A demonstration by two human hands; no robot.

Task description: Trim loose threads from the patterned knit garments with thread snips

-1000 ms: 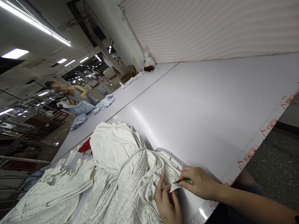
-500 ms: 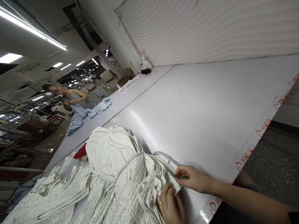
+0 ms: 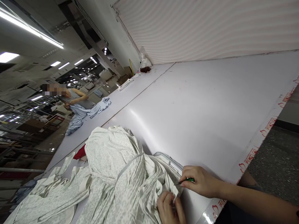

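Note:
A bundle of pale fabric pieces with a grey-green leopard print [image 3: 130, 174] is gathered by a grey tie [image 3: 128, 166] around its middle. My left hand [image 3: 170, 207], fingers curled, pinches the cloth at the bundle's near right end. Just above and to the right, my right hand [image 3: 198, 181] grips a small green-handled tool [image 3: 190, 179]. Its thin dark tip points left at the cloth edge beside my left fingers; whether the tip touches the fabric I cannot tell. The tool's exact kind is too small to make out.
More printed fabric [image 3: 56, 193] lies to the left, with a red cloth [image 3: 79, 153] behind it. The pale table [image 3: 210, 102] has red-printed tape along its right edge. Across the table a person [image 3: 77, 96] handles light blue garments [image 3: 99, 107]. A plastic bag [image 3: 145, 60] stands at the back.
My right hand with the green-handled tool has moved slightly right and down. My left fingers have shifted slightly on the cloth, whose edge now stands up between the hands.

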